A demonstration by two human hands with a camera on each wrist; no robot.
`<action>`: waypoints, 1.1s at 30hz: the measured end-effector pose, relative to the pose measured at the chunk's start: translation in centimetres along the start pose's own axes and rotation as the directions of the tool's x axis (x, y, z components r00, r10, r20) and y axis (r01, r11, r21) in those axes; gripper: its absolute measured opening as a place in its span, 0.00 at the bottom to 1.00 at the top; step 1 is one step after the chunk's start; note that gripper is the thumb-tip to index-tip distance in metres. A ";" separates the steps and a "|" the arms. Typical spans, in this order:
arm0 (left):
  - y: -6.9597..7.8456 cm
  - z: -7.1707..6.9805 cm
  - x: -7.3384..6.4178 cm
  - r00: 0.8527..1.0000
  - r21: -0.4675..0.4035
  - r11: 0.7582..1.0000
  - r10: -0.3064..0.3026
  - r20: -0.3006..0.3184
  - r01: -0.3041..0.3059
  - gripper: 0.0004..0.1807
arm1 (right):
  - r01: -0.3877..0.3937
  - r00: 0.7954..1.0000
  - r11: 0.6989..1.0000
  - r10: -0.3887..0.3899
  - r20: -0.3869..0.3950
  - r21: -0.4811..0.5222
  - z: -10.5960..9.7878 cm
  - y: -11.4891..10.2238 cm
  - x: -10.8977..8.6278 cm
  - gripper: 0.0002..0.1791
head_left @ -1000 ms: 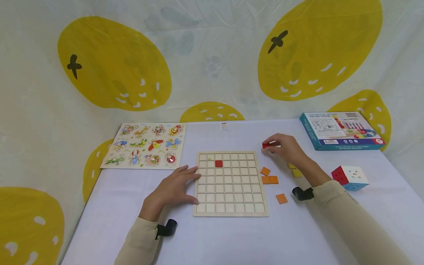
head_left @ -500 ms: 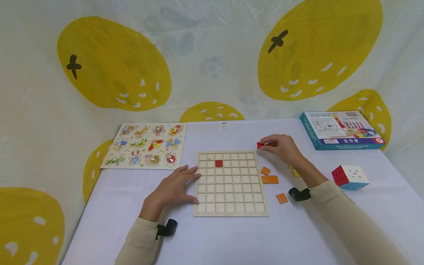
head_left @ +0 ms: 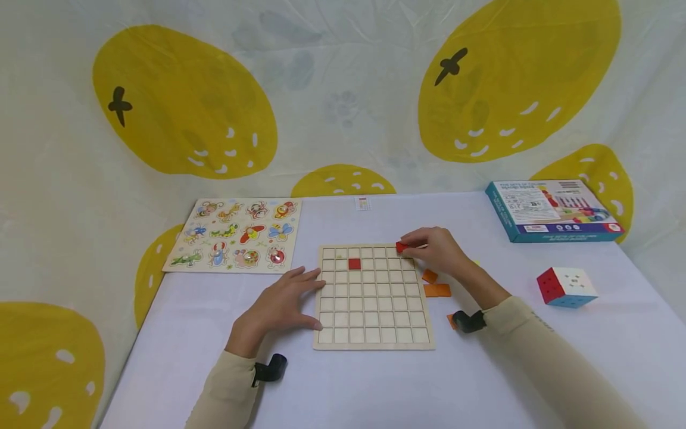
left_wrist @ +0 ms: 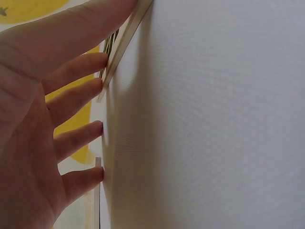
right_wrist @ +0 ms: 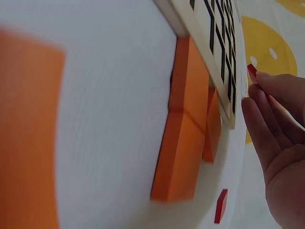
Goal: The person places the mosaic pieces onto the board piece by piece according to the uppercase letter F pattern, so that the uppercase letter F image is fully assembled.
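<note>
A wooden grid board point(head_left: 371, 347) lies in the middle of the white table, with a red square tile point(head_left: 354, 264) in one of its upper cells. My left hand point(head_left: 278, 304) rests at the board's left side, fingers spread and fairly straight, thumb and fingertips at the edge. In the left wrist view, the thumb point(left_wrist: 81, 33) reaches the board's rim. Between thumb and fingers, my right hand point(head_left: 439, 253) pinches another red tile point(head_left: 401, 246) over the board's top right corner. The right wrist view shows this held tile point(right_wrist: 252, 71) tilted at the fingertips.
Several orange tiles point(head_left: 437, 290) lie along the board's right side, one partly behind the right wrist camera. Another red tile point(right_wrist: 220, 206) lies on the table. An insect puzzle point(head_left: 230, 235) is at left, a small card point(head_left: 362, 204) behind, a box point(head_left: 554, 211) and puzzle cube point(head_left: 566, 288) at right.
My right hand has carried the red tile leftward and toward me, from the table right of the board to its top right corner. My left hand has stayed still.
</note>
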State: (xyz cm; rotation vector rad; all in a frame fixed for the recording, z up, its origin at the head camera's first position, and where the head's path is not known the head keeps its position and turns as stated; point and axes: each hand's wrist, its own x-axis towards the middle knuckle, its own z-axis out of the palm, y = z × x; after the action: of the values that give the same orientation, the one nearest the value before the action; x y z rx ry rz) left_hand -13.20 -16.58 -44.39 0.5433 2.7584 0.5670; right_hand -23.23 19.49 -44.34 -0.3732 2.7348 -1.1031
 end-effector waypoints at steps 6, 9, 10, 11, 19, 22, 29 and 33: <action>0.0 0.0 0.1 1.000 0.000 1.000 -0.003 0.004 0.003 0.49 | 0.006 1.000 1.000 -0.007 0.027 0.024 0.9 -1.6 0.1 0.16; 0.0 0.0 0.1 1.000 0.003 1.000 -0.006 0.007 0.006 0.49 | 0.038 0.998 0.999 -0.040 0.052 0.038 1.4 -2.2 0.1 0.15; 0.0 0.0 0.1 1.000 0.001 1.000 -0.006 0.007 0.006 0.49 | 0.048 0.997 0.998 -0.050 0.059 0.040 1.6 -2.4 0.1 0.15; 0.0 0.0 0.1 1.000 0.000 1.000 -0.007 0.007 0.007 0.49 | 0.054 0.996 0.998 -0.057 0.067 0.044 1.8 -2.6 0.1 0.15; 0.0 -0.1 0.1 1.000 0.004 1.000 -0.013 0.009 0.013 0.49 | 0.117 0.986 0.991 -0.123 0.114 0.064 3.5 -3.7 0.4 0.15; 0.0 -0.1 0.1 1.000 0.000 1.000 -0.016 0.008 0.016 0.49 | 0.163 0.980 0.986 -0.166 0.113 0.039 4.1 -4.0 0.6 0.15; -0.1 0.0 0.1 1.000 0.002 1.000 -0.012 0.004 0.012 0.49 | 0.196 0.973 0.981 -0.194 0.122 -0.004 4.8 -4.3 0.7 0.13; 0.0 -0.1 0.0 1.000 -0.003 1.000 -0.010 0.000 0.010 0.49 | 0.172 0.978 0.985 -0.168 0.124 -0.019 5.0 -4.4 0.6 0.13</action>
State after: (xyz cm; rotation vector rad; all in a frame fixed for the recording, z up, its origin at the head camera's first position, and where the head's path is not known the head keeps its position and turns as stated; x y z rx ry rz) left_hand -13.24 -16.58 -44.34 0.5281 2.7580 0.5687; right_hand -21.86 12.94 -44.83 -0.6673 2.6534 -1.0417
